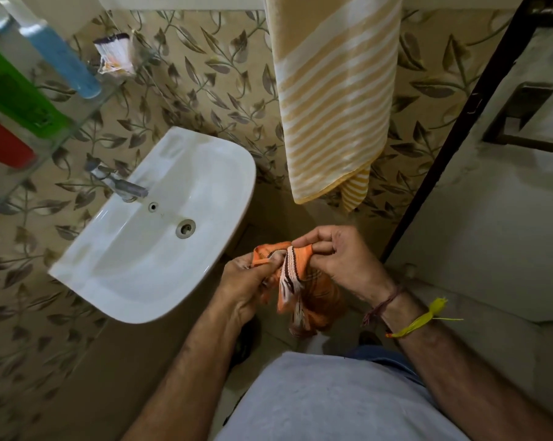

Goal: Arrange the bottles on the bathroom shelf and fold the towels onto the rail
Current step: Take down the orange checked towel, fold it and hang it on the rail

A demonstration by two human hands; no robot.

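A small orange checked towel (pixel 313 300) with a white and brown striped border hangs bunched between both hands, in front of my body. My left hand (pixel 246 288) pinches its left top edge, and my right hand (pixel 342 259) pinches the right top edge. A large yellow and white striped towel (pixel 332 100) hangs folded against the tiled wall above; its rail is out of view. On the glass shelf (pixel 77 122) at the upper left stand a blue bottle (pixel 61 58), a green bottle (pixel 14 93) and a red bottle (pixel 4 141).
A white washbasin (pixel 160 224) with a metal tap (pixel 122 184) juts from the leaf-patterned wall at left. A small striped packet (pixel 116 52) lies at the shelf's far end. A dark door frame (pixel 459 132) and door stand at right.
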